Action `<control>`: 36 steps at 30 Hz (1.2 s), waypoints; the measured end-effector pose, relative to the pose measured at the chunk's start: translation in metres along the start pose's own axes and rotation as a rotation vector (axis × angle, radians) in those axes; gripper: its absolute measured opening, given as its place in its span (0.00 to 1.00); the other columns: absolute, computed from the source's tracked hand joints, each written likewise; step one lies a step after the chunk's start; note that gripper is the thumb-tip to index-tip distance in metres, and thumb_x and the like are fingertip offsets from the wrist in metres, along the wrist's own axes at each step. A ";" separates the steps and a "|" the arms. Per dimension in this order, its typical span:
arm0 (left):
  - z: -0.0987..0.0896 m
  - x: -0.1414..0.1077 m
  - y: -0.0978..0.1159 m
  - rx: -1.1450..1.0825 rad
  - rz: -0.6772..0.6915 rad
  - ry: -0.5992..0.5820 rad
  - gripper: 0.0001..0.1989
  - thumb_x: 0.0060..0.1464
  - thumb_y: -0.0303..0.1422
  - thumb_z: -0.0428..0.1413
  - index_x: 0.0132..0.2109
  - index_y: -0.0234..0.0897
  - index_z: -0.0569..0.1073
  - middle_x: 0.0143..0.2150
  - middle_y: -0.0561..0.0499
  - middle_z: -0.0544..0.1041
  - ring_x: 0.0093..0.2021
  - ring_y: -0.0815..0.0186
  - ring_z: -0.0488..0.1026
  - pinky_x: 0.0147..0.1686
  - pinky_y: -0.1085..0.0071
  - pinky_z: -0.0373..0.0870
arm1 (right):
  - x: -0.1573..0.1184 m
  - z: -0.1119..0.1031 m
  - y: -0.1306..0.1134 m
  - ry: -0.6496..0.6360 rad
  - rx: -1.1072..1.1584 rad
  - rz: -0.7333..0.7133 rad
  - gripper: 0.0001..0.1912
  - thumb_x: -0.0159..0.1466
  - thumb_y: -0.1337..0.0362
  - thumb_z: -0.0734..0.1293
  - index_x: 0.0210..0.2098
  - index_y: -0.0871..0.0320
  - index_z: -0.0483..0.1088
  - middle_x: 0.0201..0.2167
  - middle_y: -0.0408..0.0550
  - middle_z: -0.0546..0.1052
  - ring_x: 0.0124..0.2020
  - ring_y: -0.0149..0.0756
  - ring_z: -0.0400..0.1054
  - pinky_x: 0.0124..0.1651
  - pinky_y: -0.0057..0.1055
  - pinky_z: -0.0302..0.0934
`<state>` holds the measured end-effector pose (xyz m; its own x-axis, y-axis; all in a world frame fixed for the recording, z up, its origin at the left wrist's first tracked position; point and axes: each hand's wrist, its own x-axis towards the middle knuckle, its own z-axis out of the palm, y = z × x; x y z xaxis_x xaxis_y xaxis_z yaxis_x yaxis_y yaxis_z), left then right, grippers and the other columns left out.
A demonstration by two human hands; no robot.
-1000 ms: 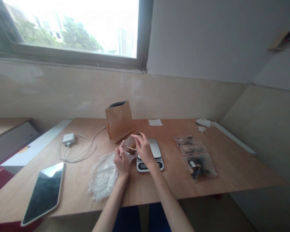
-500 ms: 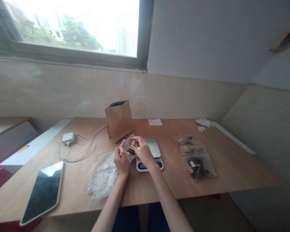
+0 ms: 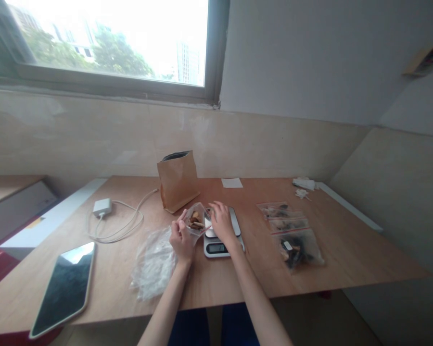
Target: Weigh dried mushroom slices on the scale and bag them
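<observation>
My left hand (image 3: 181, 240) is closed, pinching the near left side of a clear zip bag (image 3: 201, 211). Brown dried pieces (image 3: 195, 221), which look like sliced mushrooms, lie inside the bag, and its mouth gapes to the right. My right hand (image 3: 222, 221) is over the plate of a white kitchen scale (image 3: 223, 251), close beside the bag's mouth. Its fingers are bent and slightly apart, with nothing visible in them; their undersides are hidden. Figures on the scale's display are too small to read. Beneath my left wrist lies a pile of clear plastic bags (image 3: 153, 264).
Behind the scale stands an open brown paper pouch (image 3: 178, 182). Several filled zip bags (image 3: 292, 240) lie on the right. To the left are a tablet (image 3: 65, 288) and a white charger (image 3: 102, 207) with its cable. White paper (image 3: 232, 183) lies near the wall.
My right hand has moved out of the zip bag's mouth and rightward over the scale. The brown pieces and the scale's display are now uncovered. My left hand has barely moved.
</observation>
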<state>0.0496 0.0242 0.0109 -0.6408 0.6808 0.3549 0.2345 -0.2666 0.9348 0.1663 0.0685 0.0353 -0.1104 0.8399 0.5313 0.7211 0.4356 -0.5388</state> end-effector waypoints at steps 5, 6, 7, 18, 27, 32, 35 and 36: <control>0.000 -0.002 -0.004 -0.081 0.026 0.011 0.18 0.59 0.38 0.41 0.46 0.37 0.71 0.48 0.45 0.75 0.45 0.65 0.73 0.40 0.70 0.69 | -0.009 0.007 0.012 -0.120 -0.091 0.010 0.16 0.60 0.73 0.58 0.44 0.57 0.69 0.45 0.52 0.72 0.47 0.43 0.62 0.48 0.41 0.57; 0.000 -0.002 -0.005 -0.092 0.031 0.006 0.18 0.59 0.38 0.41 0.46 0.36 0.71 0.49 0.45 0.74 0.45 0.64 0.73 0.40 0.70 0.69 | -0.010 0.007 0.012 -0.124 -0.103 0.008 0.15 0.60 0.72 0.59 0.44 0.56 0.69 0.44 0.52 0.72 0.46 0.44 0.62 0.47 0.41 0.57; 0.001 -0.002 -0.006 -0.102 0.038 0.001 0.18 0.59 0.38 0.41 0.47 0.36 0.71 0.49 0.44 0.74 0.45 0.64 0.73 0.40 0.70 0.69 | -0.011 0.006 0.011 -0.123 -0.114 0.007 0.14 0.61 0.71 0.59 0.43 0.56 0.69 0.43 0.52 0.73 0.45 0.44 0.62 0.46 0.41 0.56; 0.002 -0.004 -0.008 -0.188 0.055 -0.007 0.19 0.59 0.39 0.41 0.47 0.34 0.70 0.50 0.42 0.73 0.45 0.63 0.73 0.42 0.66 0.71 | -0.025 -0.012 0.010 0.034 -0.212 0.048 0.12 0.63 0.57 0.60 0.30 0.57 0.70 0.31 0.49 0.72 0.36 0.40 0.63 0.41 0.35 0.54; -0.003 -0.009 -0.004 -0.051 0.187 0.004 0.13 0.58 0.38 0.43 0.34 0.37 0.69 0.48 0.43 0.75 0.44 0.63 0.74 0.41 0.66 0.70 | -0.028 -0.046 -0.036 0.181 0.196 0.110 0.13 0.64 0.58 0.59 0.35 0.58 0.71 0.29 0.47 0.72 0.30 0.33 0.64 0.39 0.32 0.58; -0.004 -0.011 -0.005 -0.168 0.307 -0.019 0.12 0.57 0.36 0.42 0.28 0.38 0.61 0.49 0.40 0.74 0.47 0.60 0.73 0.41 0.63 0.70 | -0.036 -0.050 -0.045 0.038 0.211 0.075 0.13 0.64 0.59 0.57 0.38 0.55 0.71 0.33 0.48 0.72 0.33 0.35 0.66 0.42 0.34 0.59; -0.003 -0.011 -0.005 -0.240 0.307 -0.010 0.13 0.58 0.36 0.41 0.26 0.38 0.57 0.51 0.38 0.72 0.48 0.60 0.72 0.42 0.61 0.71 | -0.050 -0.049 -0.040 0.107 0.313 0.140 0.14 0.66 0.59 0.54 0.39 0.57 0.69 0.37 0.50 0.72 0.38 0.36 0.66 0.41 0.32 0.62; -0.003 -0.011 -0.005 -0.260 0.315 -0.007 0.13 0.58 0.36 0.41 0.26 0.38 0.57 0.51 0.38 0.71 0.49 0.59 0.72 0.43 0.60 0.71 | -0.056 -0.048 -0.038 0.130 0.335 0.168 0.14 0.66 0.59 0.55 0.39 0.57 0.68 0.38 0.51 0.72 0.39 0.37 0.67 0.41 0.33 0.62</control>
<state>0.0539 0.0160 0.0026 -0.5622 0.5424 0.6243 0.2253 -0.6259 0.7467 0.1776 -0.0106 0.0576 0.0932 0.8701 0.4839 0.4559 0.3948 -0.7977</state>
